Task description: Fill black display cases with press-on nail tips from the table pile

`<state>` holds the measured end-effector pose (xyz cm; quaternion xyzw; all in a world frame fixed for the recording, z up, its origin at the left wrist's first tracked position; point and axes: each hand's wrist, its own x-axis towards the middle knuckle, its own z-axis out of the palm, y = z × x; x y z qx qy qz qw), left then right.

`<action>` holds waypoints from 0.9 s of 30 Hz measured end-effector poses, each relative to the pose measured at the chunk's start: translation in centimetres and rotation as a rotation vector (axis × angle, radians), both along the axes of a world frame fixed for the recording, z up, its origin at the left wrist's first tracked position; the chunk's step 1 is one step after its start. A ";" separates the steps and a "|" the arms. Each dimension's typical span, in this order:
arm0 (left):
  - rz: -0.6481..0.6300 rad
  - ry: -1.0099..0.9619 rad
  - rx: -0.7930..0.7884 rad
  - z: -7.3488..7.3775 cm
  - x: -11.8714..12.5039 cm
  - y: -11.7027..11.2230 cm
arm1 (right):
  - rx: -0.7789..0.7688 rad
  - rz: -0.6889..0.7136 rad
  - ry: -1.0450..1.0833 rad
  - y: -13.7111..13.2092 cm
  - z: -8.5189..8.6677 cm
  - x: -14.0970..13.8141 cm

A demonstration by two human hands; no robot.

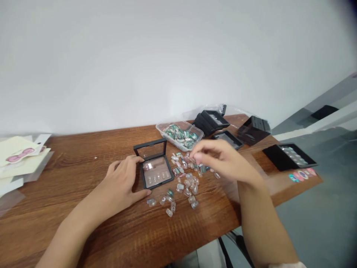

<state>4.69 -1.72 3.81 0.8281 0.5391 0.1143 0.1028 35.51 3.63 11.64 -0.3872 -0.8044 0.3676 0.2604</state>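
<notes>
A small black case [156,173] lies open on the wooden table [83,219], its clear lid [151,149] standing up at the back. Inside it sit several small pale pieces in a row. My left hand [122,186] rests beside the case, fingers and thumb around its left edge and front corner. My right hand [220,158] hovers over a scatter of small clear and green pieces [184,184], its fingertips pinched together above them. What the pinch holds is too small to make out.
A clear plastic tub [180,134] of green and silver pieces stands behind the scatter. Black cases [212,121] and trays [288,156] sit at the back right near the table's edge. Paper cards and sleeves [19,158] lie at the far left. Stickers [302,175] mark the right corner.
</notes>
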 end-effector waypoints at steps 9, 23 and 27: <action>0.020 0.008 0.009 -0.6 -0.8 0.4 | 0.224 -0.502 0.182 3.3 -2.9 0.7; 0.061 0.039 0.048 -1.5 -1.4 0.9 | -0.186 -0.029 -0.429 2.2 -2.9 5.4; 0.069 0.050 0.036 -1.6 -1.5 0.9 | -0.140 -0.033 -0.513 2.4 -3.9 5.4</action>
